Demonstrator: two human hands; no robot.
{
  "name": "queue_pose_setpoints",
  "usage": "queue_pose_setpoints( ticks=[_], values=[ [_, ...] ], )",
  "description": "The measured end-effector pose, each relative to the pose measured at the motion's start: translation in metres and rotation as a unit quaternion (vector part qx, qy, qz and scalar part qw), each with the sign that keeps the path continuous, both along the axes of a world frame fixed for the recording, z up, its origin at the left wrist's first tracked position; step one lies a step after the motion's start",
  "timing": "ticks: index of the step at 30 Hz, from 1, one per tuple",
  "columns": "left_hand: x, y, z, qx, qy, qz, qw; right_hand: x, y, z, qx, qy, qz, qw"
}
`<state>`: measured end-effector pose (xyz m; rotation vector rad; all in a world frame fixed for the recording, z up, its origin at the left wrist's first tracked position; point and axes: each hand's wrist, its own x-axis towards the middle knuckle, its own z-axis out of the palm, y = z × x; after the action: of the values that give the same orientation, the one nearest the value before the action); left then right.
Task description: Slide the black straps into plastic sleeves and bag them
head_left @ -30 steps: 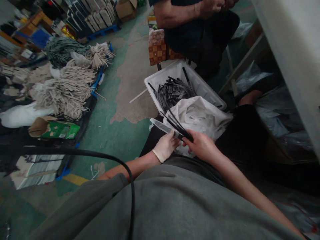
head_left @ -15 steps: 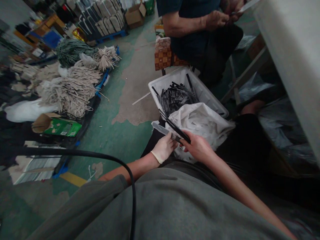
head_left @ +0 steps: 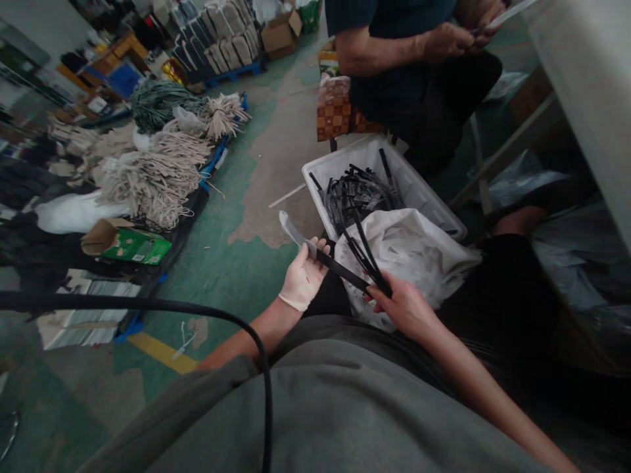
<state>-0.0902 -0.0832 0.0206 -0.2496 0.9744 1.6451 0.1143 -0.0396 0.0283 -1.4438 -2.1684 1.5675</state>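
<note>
My left hand, in a pale glove, holds the far part of a black strip between thumb and fingers, palm up. A translucent whitish end sticks out beyond it. My right hand is bare and closed on the near end of that strip and on several other black strips that fan out upward. Beneath and beyond the strips lies a white cloth bag with pale pieces in it. Behind it a white plastic crate holds many black strips.
Another person sits past the crate, near a checkered seat. A pale table edge slants along the right. Bundled cords lie on a pallet at the left. A black cable crosses the lower left.
My left hand has moved left and turned palm up, away from my right hand. One strip now stretches between the hands, and the others have spread apart. The view has shifted slightly.
</note>
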Motion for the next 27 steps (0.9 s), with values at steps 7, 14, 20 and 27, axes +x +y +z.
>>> queue_pose_setpoints(
  ticks=[7, 14, 20, 27],
  values=[
    [0.005, -0.011, -0.015, -0.07, -0.062, 0.007, 0.996, 0.004, -0.004, 0.009, -0.013, 0.014, 0.011, 1.0],
    [0.027, -0.016, -0.026, -0.066, -0.087, -0.036, 0.993, 0.022, -0.011, 0.026, 0.083, -0.091, 0.046, 0.991],
    [0.057, -0.017, -0.019, -0.036, -0.063, -0.106, 0.992, -0.007, -0.007, 0.018, 0.074, -0.07, 0.011, 0.995],
    [0.042, -0.014, -0.016, -0.048, -0.037, -0.084, 0.995, 0.012, -0.001, 0.018, 0.038, -0.038, 0.037, 0.998]
  ],
)
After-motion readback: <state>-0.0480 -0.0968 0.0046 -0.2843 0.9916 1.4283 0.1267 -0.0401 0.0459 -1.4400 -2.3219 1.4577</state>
